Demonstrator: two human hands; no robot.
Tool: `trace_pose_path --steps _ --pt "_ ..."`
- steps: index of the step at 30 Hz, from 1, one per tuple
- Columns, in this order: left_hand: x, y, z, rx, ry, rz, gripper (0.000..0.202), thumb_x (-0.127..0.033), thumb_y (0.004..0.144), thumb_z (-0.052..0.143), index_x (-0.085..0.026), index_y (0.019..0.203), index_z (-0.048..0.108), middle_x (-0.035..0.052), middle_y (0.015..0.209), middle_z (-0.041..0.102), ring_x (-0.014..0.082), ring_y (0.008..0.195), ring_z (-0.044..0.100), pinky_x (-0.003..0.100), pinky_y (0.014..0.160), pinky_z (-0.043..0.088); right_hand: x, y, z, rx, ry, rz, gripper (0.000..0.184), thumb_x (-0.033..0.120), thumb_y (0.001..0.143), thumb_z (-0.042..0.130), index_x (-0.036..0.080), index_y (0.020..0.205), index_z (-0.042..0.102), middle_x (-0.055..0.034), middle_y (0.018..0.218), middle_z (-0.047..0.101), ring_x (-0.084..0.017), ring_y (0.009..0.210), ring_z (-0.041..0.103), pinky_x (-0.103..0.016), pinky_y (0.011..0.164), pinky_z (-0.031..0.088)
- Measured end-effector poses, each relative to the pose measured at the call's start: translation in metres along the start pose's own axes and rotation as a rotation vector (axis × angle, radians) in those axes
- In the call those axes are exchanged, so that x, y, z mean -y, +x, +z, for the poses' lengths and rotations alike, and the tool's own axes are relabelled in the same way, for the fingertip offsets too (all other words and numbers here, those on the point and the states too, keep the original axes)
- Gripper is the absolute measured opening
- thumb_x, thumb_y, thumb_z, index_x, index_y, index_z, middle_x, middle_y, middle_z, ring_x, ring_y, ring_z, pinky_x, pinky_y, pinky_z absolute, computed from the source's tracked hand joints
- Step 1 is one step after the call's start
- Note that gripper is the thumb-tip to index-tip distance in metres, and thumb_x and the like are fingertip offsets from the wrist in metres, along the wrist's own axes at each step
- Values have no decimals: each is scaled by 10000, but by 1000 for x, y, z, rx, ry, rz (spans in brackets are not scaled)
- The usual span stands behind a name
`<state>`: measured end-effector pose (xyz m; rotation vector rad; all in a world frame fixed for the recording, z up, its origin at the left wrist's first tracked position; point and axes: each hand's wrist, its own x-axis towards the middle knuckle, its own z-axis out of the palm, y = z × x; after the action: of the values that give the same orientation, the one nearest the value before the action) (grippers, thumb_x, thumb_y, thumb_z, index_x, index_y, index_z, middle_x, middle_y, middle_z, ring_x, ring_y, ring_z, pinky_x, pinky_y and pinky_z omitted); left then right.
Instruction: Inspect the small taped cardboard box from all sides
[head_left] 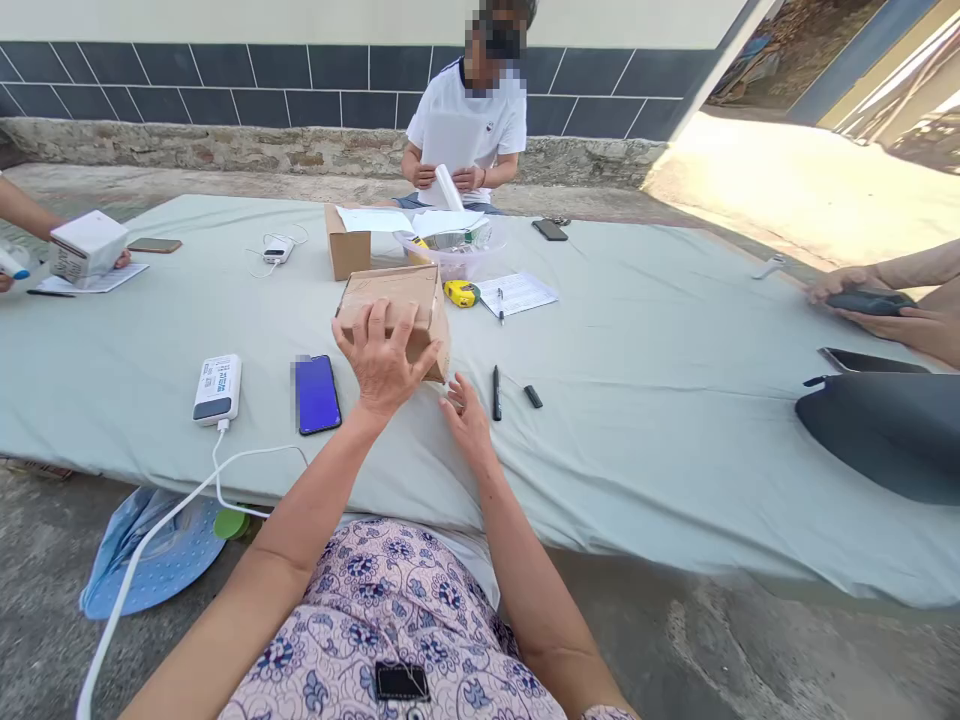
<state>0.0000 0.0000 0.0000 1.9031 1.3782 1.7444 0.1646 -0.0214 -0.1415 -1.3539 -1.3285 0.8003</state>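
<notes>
A brown cardboard box [396,290] is in front of me over the cloth-covered table, seeming slightly tilted. My left hand [382,360] grips it from the near side, fingers spread over its top edge and thumb toward its right side. By the lower right corner of the box is my right hand [468,420], its fingers apart and holding nothing; whether a fingertip touches the box I cannot tell. An uncapped black marker [496,393] lies right of that hand, with its cap [532,396] beside it. Left of the box lies a phone [316,394] with a blue screen.
A white power bank [217,388] with a cable lies at left. Beyond the box are a yellow tape measure [461,293], a written sheet [525,292] with a pen, a plastic basket [491,240] and another carton [349,252]. Co-workers sit opposite and at both sides. A dark cap [885,430] lies right.
</notes>
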Motion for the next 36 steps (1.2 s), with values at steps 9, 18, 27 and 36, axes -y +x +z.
trace_pose_path --steps 9,18,27,36 --pt "13 -60 -28 -189 255 159 595 -613 723 829 -268 1197 728 149 1406 648 389 1360 542 563 1249 165 44 -22 16 -59 155 36 984 747 776 680 254 1563 354 -196 1654 385 -360 1391 558 -533 1052 527" --pt "18 -91 -13 -123 -145 -180 555 -450 867 717 -222 1315 482 143 1320 584 271 1261 586 453 1070 486 86 -27 -17 -444 -336 -233 930 795 690 736 221 1369 464 -189 1396 505 -372 1374 438 -607 1139 391" --pt "25 -101 -12 -114 -135 -394 738 -421 692 880 -232 1256 442 122 1308 557 299 1269 574 484 1084 479 76 -34 0 -484 -374 -217 888 820 686 717 213 1305 525 -206 1354 523 -380 1333 449 -594 1064 437" --pt "21 -94 -20 -72 -115 -346 653 -476 784 803 -219 1281 464 135 1307 570 290 1253 574 470 1071 470 78 -35 -22 -532 -157 -120 557 612 793 696 215 1181 644 -125 1212 660 -279 1100 608 -476 962 519"
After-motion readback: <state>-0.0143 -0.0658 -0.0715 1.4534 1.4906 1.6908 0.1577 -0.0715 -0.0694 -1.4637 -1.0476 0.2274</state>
